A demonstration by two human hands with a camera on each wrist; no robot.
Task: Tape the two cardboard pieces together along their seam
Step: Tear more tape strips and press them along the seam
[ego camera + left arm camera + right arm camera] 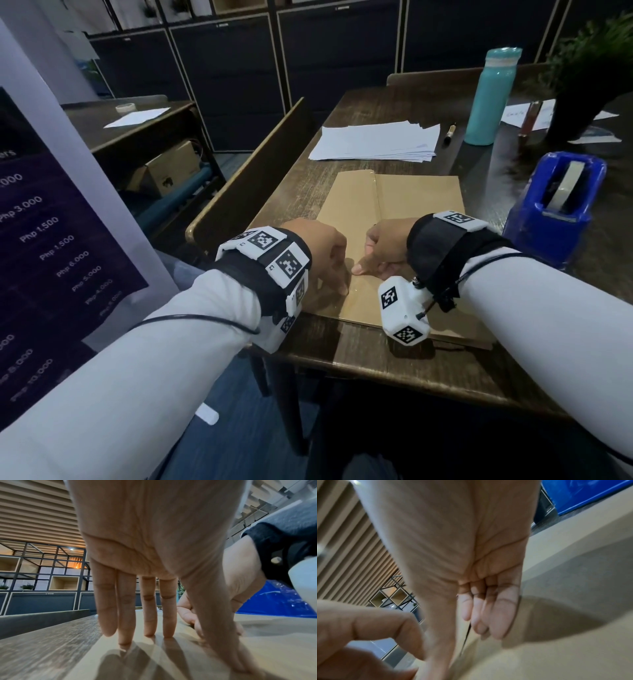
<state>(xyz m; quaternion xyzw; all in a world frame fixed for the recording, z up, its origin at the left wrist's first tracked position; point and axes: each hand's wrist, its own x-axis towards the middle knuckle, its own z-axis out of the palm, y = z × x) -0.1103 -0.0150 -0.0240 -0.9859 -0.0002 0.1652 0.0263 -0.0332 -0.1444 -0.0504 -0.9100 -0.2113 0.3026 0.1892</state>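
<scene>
Cardboard: two flat brown cardboard pieces [404, 202] lie side by side on the dark wooden table [376, 363], near the front edge.
Seam: the seam [376, 195] is a thin line between the two pieces, running away from the person.
Tape: a shiny strip of clear tape [356, 291] seems to lie on the near end of the seam, under the thumbs; its edges are hard to see.
Left hand: the left hand [322, 253] has straight fingers [149, 615] with the tips standing on the left piece, and the thumb pressed flat near the seam. It holds nothing.
Right hand: the right hand [383, 250] has its fingers [500, 614] curled in toward the palm. Its thumb points left and presses down at the seam, close to the left thumb. Nothing shows inside the curled fingers.
Tape holder: a blue tape dispenser [555, 212] stands to the right of the cardboard, with a roll of tape [567, 185] sitting in it.
Bottle: a teal bottle [489, 96] stands upright farther back, lid on.
Paper: a stack of white paper [373, 142] lies just behind the cardboard.
</scene>
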